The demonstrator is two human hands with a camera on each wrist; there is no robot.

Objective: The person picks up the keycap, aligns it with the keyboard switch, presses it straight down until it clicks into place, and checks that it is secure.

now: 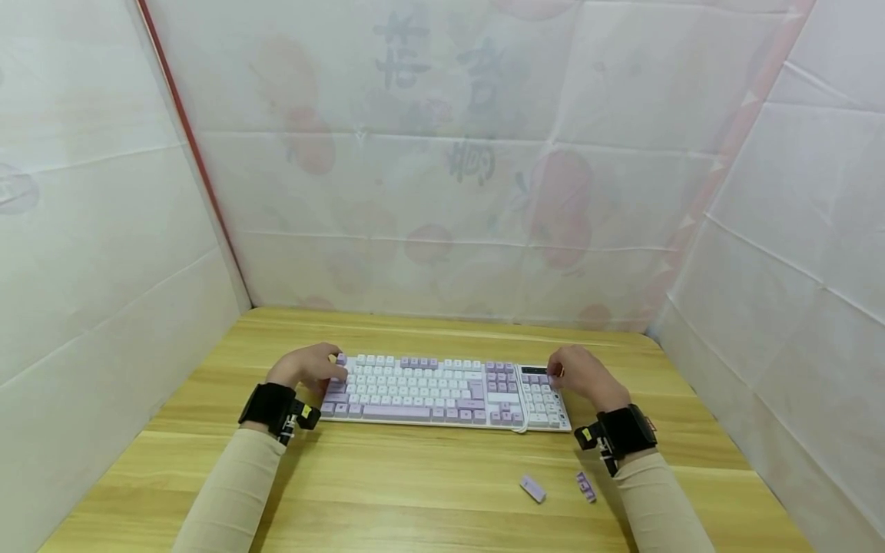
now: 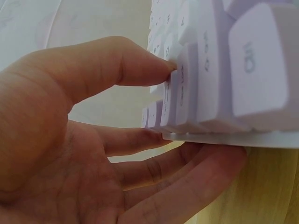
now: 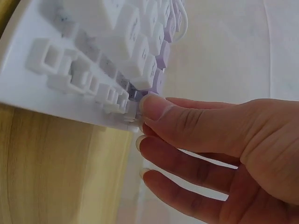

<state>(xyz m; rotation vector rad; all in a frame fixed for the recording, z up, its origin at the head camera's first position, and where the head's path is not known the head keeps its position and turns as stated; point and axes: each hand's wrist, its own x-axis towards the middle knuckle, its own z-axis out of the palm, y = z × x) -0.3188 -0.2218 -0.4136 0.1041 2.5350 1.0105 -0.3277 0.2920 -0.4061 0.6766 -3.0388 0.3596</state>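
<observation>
A white and purple keyboard lies flat on the wooden table. My left hand grips its left end. In the left wrist view the thumb presses by the Caps Lock key, and the other fingers reach beneath the edge. At the number pad's upper right corner is my right hand, its thumb and index finger pinching at a small purple keycap that they mostly cover. Bare key sockets show along the right column. Two loose purple keycaps, one long and one on its side, lie nearer me.
A white cable crosses the keyboard beside the number pad. The wooden table is bounded by pale printed sheets at the back and both sides. A red strip runs along the left rear corner.
</observation>
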